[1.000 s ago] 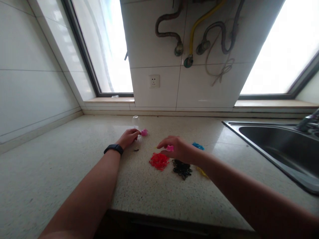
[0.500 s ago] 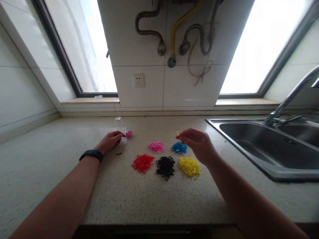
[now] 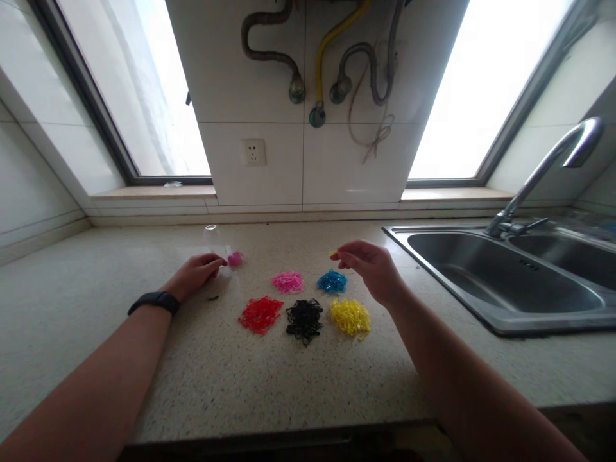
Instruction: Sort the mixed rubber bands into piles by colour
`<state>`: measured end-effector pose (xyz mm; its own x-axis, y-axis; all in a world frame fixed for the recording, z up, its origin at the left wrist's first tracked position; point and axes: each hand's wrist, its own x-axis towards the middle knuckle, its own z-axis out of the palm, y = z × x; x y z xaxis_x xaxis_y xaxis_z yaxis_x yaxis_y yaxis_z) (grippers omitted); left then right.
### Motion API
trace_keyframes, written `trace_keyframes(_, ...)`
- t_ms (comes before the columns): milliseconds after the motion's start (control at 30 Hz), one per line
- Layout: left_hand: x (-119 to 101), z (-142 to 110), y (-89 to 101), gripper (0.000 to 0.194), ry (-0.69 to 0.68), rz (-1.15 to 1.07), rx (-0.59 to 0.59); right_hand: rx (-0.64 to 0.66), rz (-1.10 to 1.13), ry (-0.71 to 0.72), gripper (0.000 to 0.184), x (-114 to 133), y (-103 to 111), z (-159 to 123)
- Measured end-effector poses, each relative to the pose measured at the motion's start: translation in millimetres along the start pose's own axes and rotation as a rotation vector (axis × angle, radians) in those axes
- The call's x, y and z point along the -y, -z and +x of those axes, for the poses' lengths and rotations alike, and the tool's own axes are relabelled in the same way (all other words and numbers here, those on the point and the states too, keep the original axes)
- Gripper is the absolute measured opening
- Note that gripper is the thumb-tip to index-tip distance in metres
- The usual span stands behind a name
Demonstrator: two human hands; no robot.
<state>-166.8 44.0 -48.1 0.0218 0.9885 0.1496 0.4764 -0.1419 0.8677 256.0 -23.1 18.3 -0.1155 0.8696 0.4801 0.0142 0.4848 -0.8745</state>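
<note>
My right hand (image 3: 373,269) pinches a small yellow rubber band (image 3: 333,255) between thumb and fingertips, above and behind the blue rubber bands (image 3: 332,281). My left hand (image 3: 195,276), with a dark wristband, is closed around the lower part of a clear, open-topped container (image 3: 212,239); its fingers partly hide the base. Touching or just beside the fingertips is a small pink object (image 3: 235,258), its kind unclear. Between the hands lie loose piles of pink rubber bands (image 3: 287,282), red rubber bands (image 3: 260,314), black rubber bands (image 3: 304,319) and yellow rubber bands (image 3: 350,317).
A steel sink (image 3: 462,282) with a curved faucet (image 3: 539,167) is set into the speckled countertop (image 3: 231,385) at right. A small dark scrap (image 3: 212,298) lies near my left wrist. Behind are a tiled wall with a socket (image 3: 253,152), pipes and windows.
The view has turned slightly right, so things sit further left. The yellow rubber band has moved a little left with my right hand and looks flatter. The left hand keeps its place.
</note>
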Motion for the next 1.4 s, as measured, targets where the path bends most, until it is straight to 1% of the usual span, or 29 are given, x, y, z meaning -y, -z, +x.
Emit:
trace_keyframes(133,-6,-3,-0.6,0.039,0.017,0.015,-0.009,0.005,-0.059,0.012,0.020,0,0,-1)
trace_keyframes(233,-8,-4,-0.4,0.038,0.011,0.026,-0.009,0.018,-0.022,-0.007,0.020,-1,0,0)
trace_keyframes(400,-2,-2,1.8,0.039,0.012,0.027,0.000,0.054,0.041,-0.022,0.019,-2,0,0)
trace_keyframes(567,1,0,2.4,0.041,0.014,0.033,-0.009,0.076,-0.013,-0.018,0.023,-2,3,0)
trace_keyframes(667,-3,-2,1.7,0.040,0.014,0.046,-0.008,0.090,-0.017,-0.017,0.024,-2,5,0)
trace_keyframes(800,-10,-6,0.3,0.040,0.017,0.035,-0.008,0.101,0.042,-0.030,0.023,0,6,0)
trace_keyframes(967,-10,-7,-0.9,0.039,0.017,0.039,-0.013,0.108,0.037,-0.048,0.022,2,7,0)
trace_keyframes(1200,-15,-8,-2.0,0.038,0.024,0.058,-0.019,0.197,0.040,-0.092,0.023,0,7,-1)
trace_keyframes(1400,-12,-7,-2.3,0.039,0.037,0.062,-0.011,0.219,0.029,-0.108,0.024,0,9,-1)
